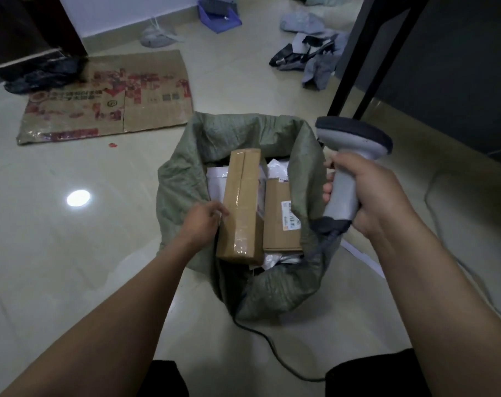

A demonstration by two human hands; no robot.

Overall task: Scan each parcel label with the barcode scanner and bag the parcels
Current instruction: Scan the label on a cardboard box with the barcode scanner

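Lying on the tiled floor behind the green sack are a flattened cardboard sheet and scattered clothing; a dark cable trails from the sack's near side. The sack stands open, holding white mailers and two brown boxes. The left grip holds the left edge of the long taped box. The labelled flat box lies just beside it. The right grip is closed round the grey barcode scanner, above the sack's right rim.
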